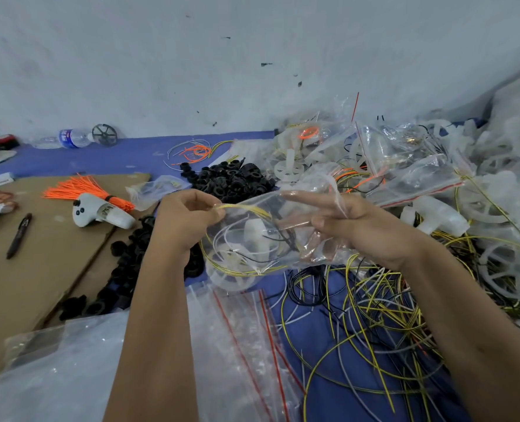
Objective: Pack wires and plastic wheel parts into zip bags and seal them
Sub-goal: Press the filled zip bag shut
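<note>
left hand (185, 216) has thumb and fingertips pinched tight on the top left corner of the zip bag (261, 239), right where a yellow wire (246, 207) pokes out of the opening. right hand (356, 226) grips the other side of the bag, fingers curled around the plastic with the index finger stretched out along the top edge. the bag hangs in the air between both hands, above the blue table (298, 303), and inside you can see a white plastic wheel part (254, 231) plus thin white, black and yellow wires.

can't read any writing. the water bottle (67, 138) lying by the wall has a blue label but it's too blurry to make out.

below the hands there's a stack of empty zip bags (246, 345) with red seal strips, and a messy tangle of loose wires (371, 315) to the right. behind the bag sits a pile of black rings (234, 178), more trailing down beside the left forearm. far right is a heap of filled bags (404, 166) and wheels. on the cardboard (39, 254) at left: an orange wire bundle (85, 190), a white controller (100, 213) touching it, and a pen (19, 236).
</note>
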